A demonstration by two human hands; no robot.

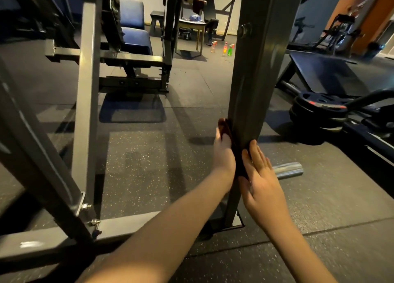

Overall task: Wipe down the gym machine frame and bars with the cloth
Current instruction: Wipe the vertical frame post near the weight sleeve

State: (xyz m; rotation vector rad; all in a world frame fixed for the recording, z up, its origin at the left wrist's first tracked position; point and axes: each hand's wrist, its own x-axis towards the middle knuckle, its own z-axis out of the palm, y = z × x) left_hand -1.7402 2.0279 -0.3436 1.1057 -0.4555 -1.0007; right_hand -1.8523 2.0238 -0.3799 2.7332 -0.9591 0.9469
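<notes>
Gym floor viewed from a low stance, facing 1 grey upright post of the machine frame, which is bolted to a base plate on the speckled rubber floor. A dark cloth is held against the lower part of the post, on its left face and near edge, and is sandwiched between the 2 hands. The left hand is laid against the cloth from the left, with the cloth's top end showing above it; its fingers are hidden behind cloth and post, so whether they are curled round cannot be told. The right hand is set flat and spread, fingers straight, with the tips touching the post's near edge and the thumb side resting on the cloth. The hands are close together, parted only by cloth and post. A chrome bar end is seen on the floor just right of the post. A stack of black weight plates is noted farther right. To the left, a blue padded seat is mounted in another grey frame. In the background, 3 coloured spray bottles are stood on the floor near a small counter.
</notes>
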